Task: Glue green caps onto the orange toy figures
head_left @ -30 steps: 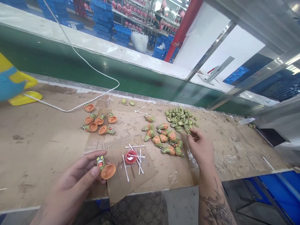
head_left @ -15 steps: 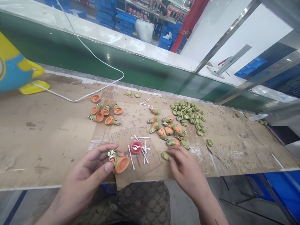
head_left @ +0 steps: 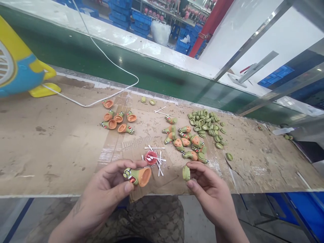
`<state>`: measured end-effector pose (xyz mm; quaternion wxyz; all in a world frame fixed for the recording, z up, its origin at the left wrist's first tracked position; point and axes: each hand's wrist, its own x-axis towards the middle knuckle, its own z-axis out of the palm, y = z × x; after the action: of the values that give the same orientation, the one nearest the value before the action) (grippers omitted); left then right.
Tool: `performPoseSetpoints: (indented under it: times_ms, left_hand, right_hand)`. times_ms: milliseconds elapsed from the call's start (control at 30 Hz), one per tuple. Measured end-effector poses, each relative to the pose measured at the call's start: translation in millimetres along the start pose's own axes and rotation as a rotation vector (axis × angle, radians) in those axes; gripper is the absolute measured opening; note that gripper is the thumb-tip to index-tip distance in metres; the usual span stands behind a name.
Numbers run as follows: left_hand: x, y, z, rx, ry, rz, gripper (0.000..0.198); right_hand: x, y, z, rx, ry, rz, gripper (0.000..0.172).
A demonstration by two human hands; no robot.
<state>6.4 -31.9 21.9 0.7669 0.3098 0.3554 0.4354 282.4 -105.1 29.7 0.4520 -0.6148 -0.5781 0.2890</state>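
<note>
My left hand [head_left: 106,192] pinches a small green-and-orange toy figure [head_left: 138,176] with a funnel-shaped orange end, held sideways over the table's near edge. My right hand [head_left: 210,189] holds a small green cap piece [head_left: 186,172] between thumb and fingers, a little to the right of the figure. Between and just beyond the hands sits a red lid [head_left: 151,157] with several cotton swabs [head_left: 159,162] around it. Further back lie a heap of green caps [head_left: 205,123], a cluster of figures [head_left: 186,143] and another group of figures [head_left: 117,121].
The cardboard-covered table [head_left: 50,145] ends close to my body. A yellow-and-blue toy-shaped fan [head_left: 20,71] stands at the far left with a white cable [head_left: 111,67] trailing across. A green conveyor belt [head_left: 152,77] runs behind the table. Blue crates [head_left: 141,18] stand beyond.
My right hand left the green pile, came toward me and picked up one green cap from the table. My left hand turned the figure sideways and moved slightly right.
</note>
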Motion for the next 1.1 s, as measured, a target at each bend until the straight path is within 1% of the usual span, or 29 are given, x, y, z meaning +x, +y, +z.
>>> performPoseSetpoints:
  times_ms: [100, 200, 333, 433, 533, 667, 833, 967, 1100]
  left_hand:
    - [1, -7, 0.4, -0.018, -0.143, 0.041, 0.020]
    - [0, -8, 6.1, 0.003, -0.198, 0.136, 0.022]
    - [-3, -6, 13.5, 0.056, -0.187, 0.256, 0.030]
    - [-4, -5, 13.6, 0.081, -0.178, 0.281, 0.033]
    - [-5, -5, 11.6, 0.115, -0.170, 0.277, 0.034]
    - [-7, -3, 10.5, 0.175, -0.145, 0.281, 0.034]
    - [-6, -2, 8.4, 0.319, -0.086, 0.357, 0.039]
    - [-7, -3, 4.1, 0.501, -0.061, 0.452, 0.032]
    - [-7, -1, 1.9, 0.649, -0.085, 0.537, 0.022]
  right_hand:
    - [-2, -16, 17, 0.172, -0.012, -0.049, 0.031]
    - [0, -30, 32, 0.156, -0.031, -0.130, 0.032]
    - [6, -43, 45, 0.036, -0.083, -0.252, 0.032]
    - [12, -49, 50, -0.021, -0.111, -0.319, 0.032]
    - [16, -51, 54, -0.070, -0.118, -0.337, 0.032]
    - [16, -50, 56, -0.075, -0.134, -0.345, 0.033]
    - [14, -49, 59, -0.072, -0.133, -0.378, 0.036]
    - [14, -49, 62, -0.058, -0.129, -0.396, 0.036]
    - [14, -50, 63, -0.056, -0.124, -0.407, 0.037]
